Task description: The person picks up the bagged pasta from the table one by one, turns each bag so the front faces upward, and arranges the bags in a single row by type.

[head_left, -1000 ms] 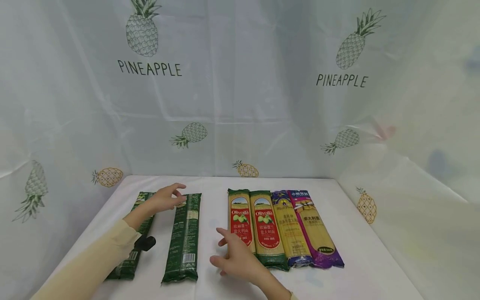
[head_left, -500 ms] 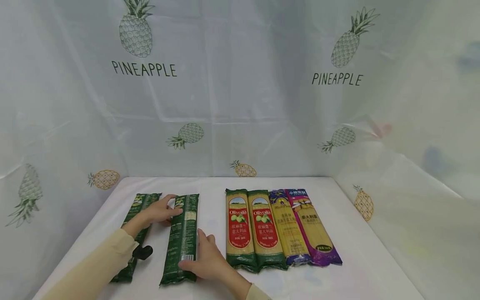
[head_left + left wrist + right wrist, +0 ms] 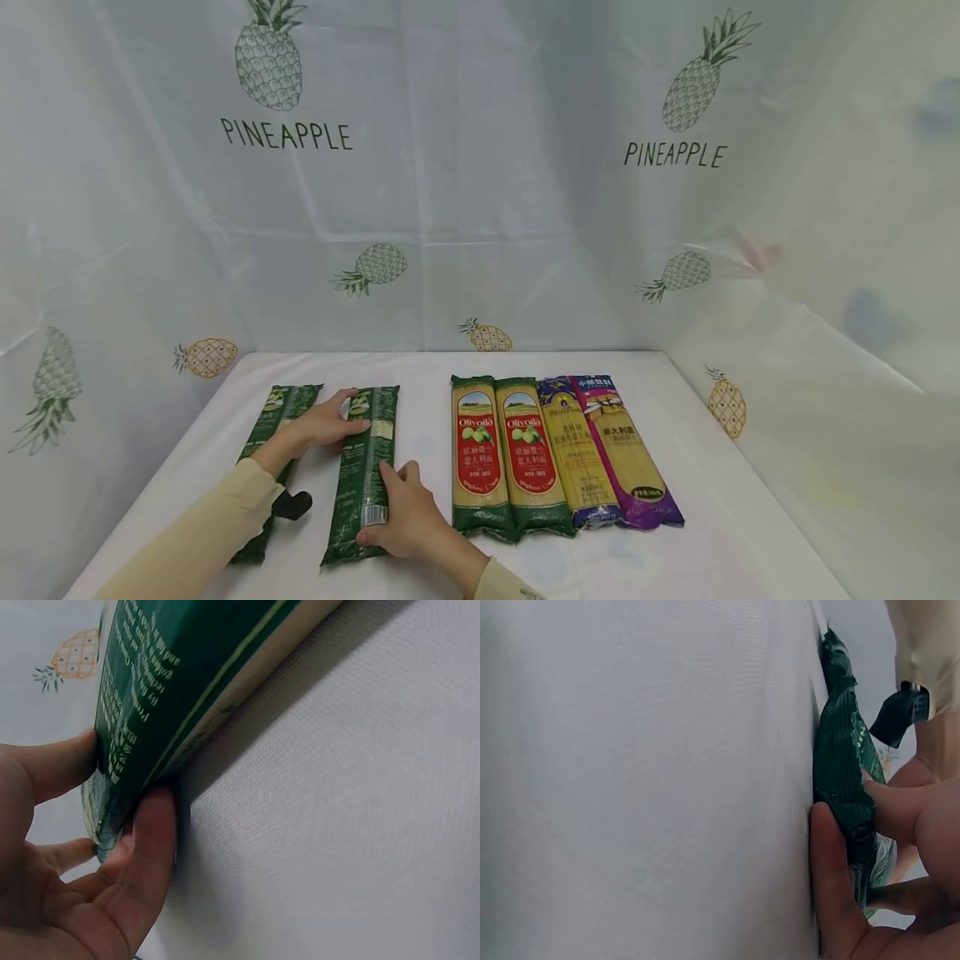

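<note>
A green spaghetti pack (image 3: 352,500) lies back side up, left of the table's middle, its barcode near the bottom. My left hand (image 3: 322,423) grips its upper left edge. In the left wrist view, the thumb (image 3: 67,765) presses the printed face while other fingers reach under the pack (image 3: 172,682). My right hand (image 3: 408,512) holds the lower right edge, thumb and forefinger on top. The right wrist view has one finger (image 3: 829,870) tucked between the pack (image 3: 840,761) and the tablecloth. Another green pack (image 3: 273,417) lies to the left, partly hidden by my left forearm.
Two Olivoila spaghetti packs (image 3: 480,442) lie face up side by side on the right. Touching them are a yellow-and-blue pack (image 3: 581,458) and a purple pack (image 3: 630,458). A black wrist device (image 3: 292,505) sticks out from my left sleeve. White pineapple-print cloth (image 3: 487,208) hangs behind.
My left hand has come down onto the green pack's upper left edge. My right hand has moved left from beside the Olivoila packs and taken hold of the lower right edge.
</note>
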